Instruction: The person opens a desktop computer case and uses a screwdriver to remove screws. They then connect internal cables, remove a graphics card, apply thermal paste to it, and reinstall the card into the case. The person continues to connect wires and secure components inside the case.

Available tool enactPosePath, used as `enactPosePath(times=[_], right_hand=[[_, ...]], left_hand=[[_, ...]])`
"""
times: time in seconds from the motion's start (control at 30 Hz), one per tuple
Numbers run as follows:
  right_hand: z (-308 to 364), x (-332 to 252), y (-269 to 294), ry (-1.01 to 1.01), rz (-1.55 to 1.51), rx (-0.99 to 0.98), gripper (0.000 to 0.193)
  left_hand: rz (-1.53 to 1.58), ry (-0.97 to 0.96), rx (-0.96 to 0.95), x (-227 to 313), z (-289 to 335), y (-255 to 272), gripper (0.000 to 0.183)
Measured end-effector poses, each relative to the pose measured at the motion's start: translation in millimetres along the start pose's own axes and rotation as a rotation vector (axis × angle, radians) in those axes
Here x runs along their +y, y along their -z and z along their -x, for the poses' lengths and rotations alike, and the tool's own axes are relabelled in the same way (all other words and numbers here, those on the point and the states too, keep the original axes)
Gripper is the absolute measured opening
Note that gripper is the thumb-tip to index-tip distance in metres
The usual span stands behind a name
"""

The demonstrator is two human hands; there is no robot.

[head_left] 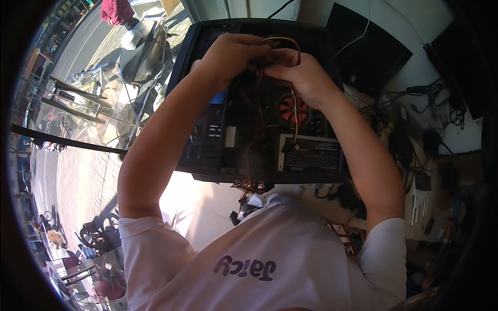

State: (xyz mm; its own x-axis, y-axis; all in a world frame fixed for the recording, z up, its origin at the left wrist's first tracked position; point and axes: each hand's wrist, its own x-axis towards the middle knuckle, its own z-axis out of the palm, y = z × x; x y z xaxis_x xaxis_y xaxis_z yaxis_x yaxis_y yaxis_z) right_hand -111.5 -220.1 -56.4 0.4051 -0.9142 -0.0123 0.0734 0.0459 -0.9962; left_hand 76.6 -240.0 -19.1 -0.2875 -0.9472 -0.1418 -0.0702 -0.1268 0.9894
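Note:
An open black computer case (181, 83) lies in front of me with its insides exposed. My left hand (233, 56) reaches over its far part, fingers closed and bent together; what they pinch is hidden. Close beside it, my right hand (303, 78) is closed on a power cable (298, 46) of yellow, red and black wires. This cable loops over the right fingers toward the left fingertips and runs down past a red cooling fan (291, 110) to the power supply (313, 155) at the case's near right. Shadow hides much of the inside.
Dark flat panels (363, 49) stand behind the case at the right. Tangled black cables (415, 124) lie to the right. Loose wires (249, 185) stick out at the case's near edge. Outside at the left, a scooter (148, 52) and a person in red (117, 11) are by the street.

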Motion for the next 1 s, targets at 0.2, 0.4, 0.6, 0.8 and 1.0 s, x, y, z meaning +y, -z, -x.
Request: enactPosePath(times=[0.2, 0.4, 0.6, 0.8, 1.0], right_hand=[[9.1, 9.4, 2.9, -0.012, -0.093, -0.018, 0.026], [13.5, 5.4, 1.4, 0.002, -0.049, -0.036, 0.027], [23.5, -4.6, -5.9, 0.013, -0.036, -0.041, 0.029], [21.8, -2.3, -2.0, -0.036, 0.033, -0.019, 0.026], [20.0, 0.5, -9.4, -0.030, 0.226, 0.037, 0.020]], left_hand=[[-0.209, -0.021, 0.041, -5.9, 10.0, 10.5, 0.030], [-0.022, 0.066, 0.047, -9.2, 22.8, 12.1, 0.020], [0.109, 0.110, -0.003, -15.5, 25.6, 9.5, 0.018], [-0.706, -0.677, 0.167, -34.8, 27.2, 3.1, 0.020], [-0.561, -0.168, -0.022, -12.8, 53.2, -0.4, 0.032]])
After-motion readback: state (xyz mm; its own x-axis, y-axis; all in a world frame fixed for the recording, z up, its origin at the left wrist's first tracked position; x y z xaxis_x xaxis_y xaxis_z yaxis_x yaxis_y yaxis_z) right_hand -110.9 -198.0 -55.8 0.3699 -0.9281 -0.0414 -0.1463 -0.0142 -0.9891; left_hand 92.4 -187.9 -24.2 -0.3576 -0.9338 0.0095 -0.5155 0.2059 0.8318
